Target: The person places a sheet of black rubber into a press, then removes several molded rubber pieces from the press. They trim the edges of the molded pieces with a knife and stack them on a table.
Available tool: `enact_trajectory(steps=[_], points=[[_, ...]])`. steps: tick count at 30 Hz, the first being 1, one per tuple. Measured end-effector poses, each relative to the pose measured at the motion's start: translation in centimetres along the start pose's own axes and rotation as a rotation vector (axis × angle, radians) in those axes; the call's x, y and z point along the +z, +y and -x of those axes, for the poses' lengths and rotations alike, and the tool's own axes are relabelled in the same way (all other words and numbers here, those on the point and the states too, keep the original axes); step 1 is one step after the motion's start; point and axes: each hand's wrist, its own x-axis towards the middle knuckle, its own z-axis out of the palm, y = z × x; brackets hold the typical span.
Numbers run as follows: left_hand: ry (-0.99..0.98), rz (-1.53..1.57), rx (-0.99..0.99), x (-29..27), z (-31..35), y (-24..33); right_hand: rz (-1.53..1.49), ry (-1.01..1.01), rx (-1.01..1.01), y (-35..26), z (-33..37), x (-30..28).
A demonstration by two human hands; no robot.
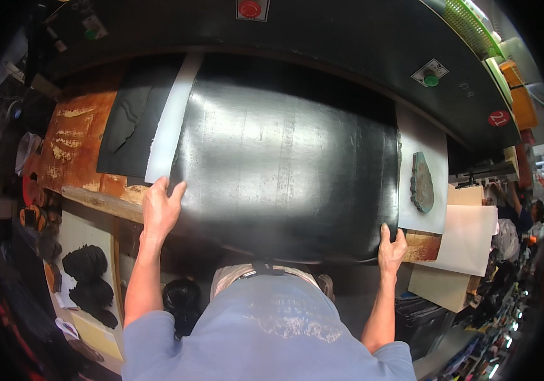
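Observation:
A wide, glossy black sheet [284,159], probably rubber or leather, spans the middle of the work surface, its near edge drooping toward my body. My left hand [161,206] is closed at its near left edge, beside a narrow white strip [173,120] that shows along that side. At the near right corner, my right hand [390,249] grips the same sheet, fingertips on top. Right of the sheet, a flat grey-green piece [422,183] with a scalloped edge, like a cutting die, rests on a white board [436,149].
A dark machine beam [348,38] crosses the far side, with a red button [249,9] and green buttons [431,80]. On the left are a worn brown board [75,140] and a torn dark sheet [133,120]. Black pieces [87,279] lie on a lower-left shelf.

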Motion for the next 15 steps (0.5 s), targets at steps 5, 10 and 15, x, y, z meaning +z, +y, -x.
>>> enact_trajectory(steps=[5, 10, 15], points=[[0.120, -0.164, 0.262, 2.4, -12.8, 4.1, 0.342, -0.005, -0.042, -5.8, -13.5, 2.8], [0.161, -0.111, 0.285, 2.1, -20.6, 6.2, 0.385, -0.034, -0.044, -7.4, -18.1, 4.8], [0.177, -0.135, 0.299, 3.1, -14.8, 2.5, 0.432, 0.171, -0.111, -4.2, -11.6, 6.0]])
